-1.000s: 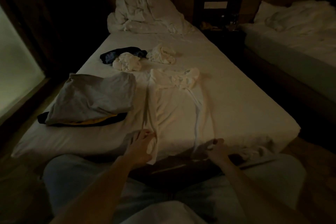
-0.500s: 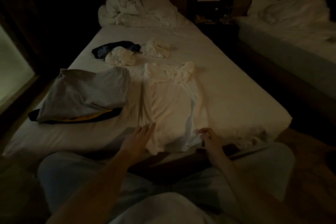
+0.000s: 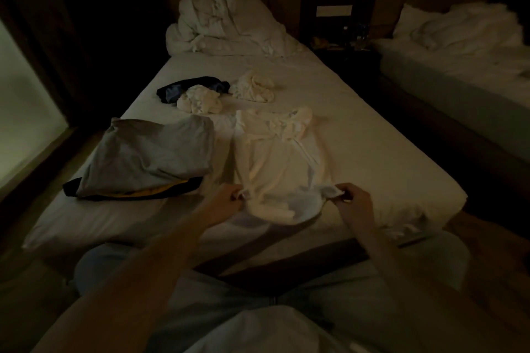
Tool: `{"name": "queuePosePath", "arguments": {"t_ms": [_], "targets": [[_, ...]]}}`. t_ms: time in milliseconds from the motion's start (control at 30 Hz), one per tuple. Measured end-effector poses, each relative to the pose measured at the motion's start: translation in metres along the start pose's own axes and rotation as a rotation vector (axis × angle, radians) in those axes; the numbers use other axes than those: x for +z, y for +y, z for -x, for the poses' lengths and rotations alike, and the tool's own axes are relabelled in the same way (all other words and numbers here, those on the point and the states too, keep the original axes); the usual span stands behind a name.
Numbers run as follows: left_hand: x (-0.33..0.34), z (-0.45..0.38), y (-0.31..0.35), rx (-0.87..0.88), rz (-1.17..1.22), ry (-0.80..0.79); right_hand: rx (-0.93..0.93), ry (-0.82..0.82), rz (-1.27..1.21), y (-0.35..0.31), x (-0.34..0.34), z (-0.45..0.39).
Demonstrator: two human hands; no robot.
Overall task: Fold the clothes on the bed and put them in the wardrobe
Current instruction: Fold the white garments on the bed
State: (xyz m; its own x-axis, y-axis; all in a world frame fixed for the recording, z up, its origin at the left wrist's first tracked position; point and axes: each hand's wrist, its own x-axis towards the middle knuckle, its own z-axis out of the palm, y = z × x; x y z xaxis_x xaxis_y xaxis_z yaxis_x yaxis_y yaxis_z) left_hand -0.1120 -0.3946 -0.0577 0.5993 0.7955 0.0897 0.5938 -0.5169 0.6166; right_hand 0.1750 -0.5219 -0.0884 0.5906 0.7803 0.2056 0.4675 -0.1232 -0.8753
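Two hands pinching hem corners of cream cotton shirt (image 3: 275, 169) at near bed (image 3: 372, 157) edge: left hand (image 3: 226, 200), right hand (image 3: 354, 200). Best lifted evenly, folded toward collar, edges aligned. Left: folded grey pile (image 3: 149, 157). Beyond: crumpled cream garments (image 3: 200, 100).

The white garment (image 3: 275, 163) in the middle of the frame is a thin, matt cloth, creased and bunched at its upper end. The grey folded piece (image 3: 152, 155) at the left looks like a smooth, soft knit cloth, and under it lies a dark fabric with a yellow band (image 3: 137, 191). The bed sheet (image 3: 358, 152) is matt white cloth with fine wrinkles. At the top, the duvet (image 3: 226, 23) is a thick, puffy white cloth, heavily crumpled. The floor (image 3: 487, 238) at the lower right looks like wood with a dull finish.
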Motion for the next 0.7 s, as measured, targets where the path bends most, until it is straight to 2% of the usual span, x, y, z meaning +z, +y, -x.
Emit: {"name": "queuePosePath", "arguments": {"t_ms": [67, 167, 300, 400, 467, 600, 700], "targets": [[-0.009, -0.009, 0.006, -0.031, 0.080, 0.034, -0.001, 0.054, 0.022, -0.008, -0.006, -0.014], [-0.026, -0.019, 0.018, -0.050, 0.155, -0.031, 0.024, 0.120, 0.005, -0.015, -0.012, -0.042], [-0.044, -0.045, 0.016, -0.023, -0.069, -0.163, 0.109, 0.134, -0.071, -0.036, -0.014, -0.085], [-0.052, -0.082, -0.003, -0.052, -0.129, -0.101, 0.107, 0.129, -0.040, -0.046, -0.009, -0.117], [-0.058, -0.109, -0.009, -0.137, -0.052, -0.020, 0.110, 0.132, -0.031, -0.046, -0.003, -0.138], [-0.062, -0.153, -0.017, -0.242, 0.074, -0.046, 0.098, 0.070, -0.104, -0.038, 0.016, -0.180], [-0.065, -0.185, -0.031, -0.293, 0.404, -0.010, 0.121, -0.004, -0.230, -0.038, 0.030, -0.213]]}}
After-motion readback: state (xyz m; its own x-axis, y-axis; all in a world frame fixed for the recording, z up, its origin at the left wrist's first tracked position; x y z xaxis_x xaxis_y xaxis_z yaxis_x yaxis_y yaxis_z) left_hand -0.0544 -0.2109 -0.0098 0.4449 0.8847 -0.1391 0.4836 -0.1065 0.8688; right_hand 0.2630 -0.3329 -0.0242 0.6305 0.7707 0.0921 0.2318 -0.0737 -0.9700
